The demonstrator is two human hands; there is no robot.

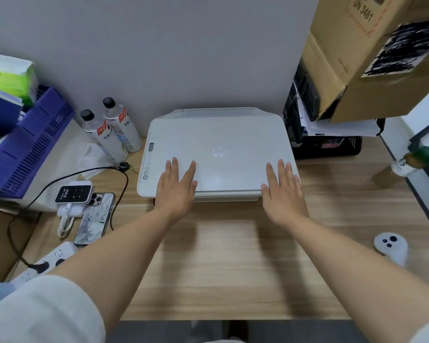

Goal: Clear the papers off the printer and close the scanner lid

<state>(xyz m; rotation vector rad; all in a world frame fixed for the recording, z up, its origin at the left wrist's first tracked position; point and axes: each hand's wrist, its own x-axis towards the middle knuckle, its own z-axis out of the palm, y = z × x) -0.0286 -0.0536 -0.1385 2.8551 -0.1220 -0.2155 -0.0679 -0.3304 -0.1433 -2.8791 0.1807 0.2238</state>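
A white printer [218, 134] stands on the wooden desk against the grey wall, its scanner lid [223, 154] lying flat and shut. No paper lies on top of it. My left hand [177, 188] rests palm down on the lid's front left part, fingers spread. On the front right corner my right hand [281, 190] lies flat in the same way. Neither hand holds anything.
Two bottles [112, 129] stand left of the printer, with a purple basket [32, 147], a phone [94, 219], a charger [73, 193] and a power strip [50, 261] nearer me. Black trays with papers [332, 129] and cardboard boxes [372, 58] are at the right. A white controller [390, 246] lies front right.
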